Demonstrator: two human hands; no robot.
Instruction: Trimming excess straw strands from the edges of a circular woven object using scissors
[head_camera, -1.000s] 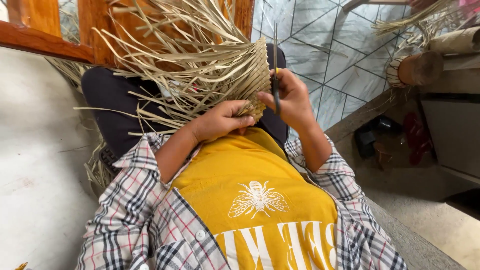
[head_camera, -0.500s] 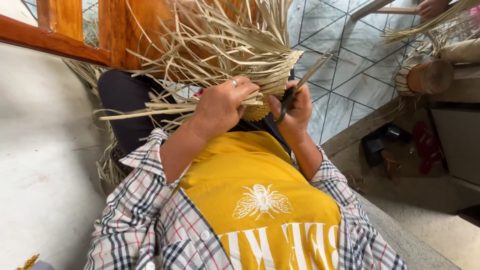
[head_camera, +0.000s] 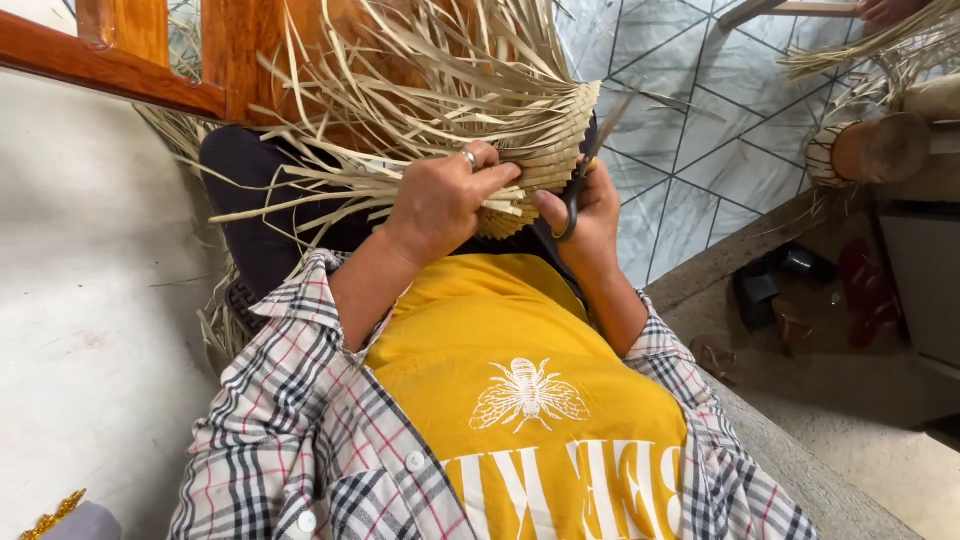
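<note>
Left hand: the left hand (head_camera: 440, 200) has moved up from a second ago, fingers now curled over the woven straw piece (head_camera: 545, 150).
Right hand: the right hand (head_camera: 590, 210) is closed around black scissors (head_camera: 585, 180), blades now raised along the woven edge.
Straw piece: held before the chest; loose strands (head_camera: 400, 90) fan away.
Meaning: trimming seems underway.

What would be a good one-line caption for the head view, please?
Left hand grips a woven straw piece with loose strands while right hand holds scissors.
</note>
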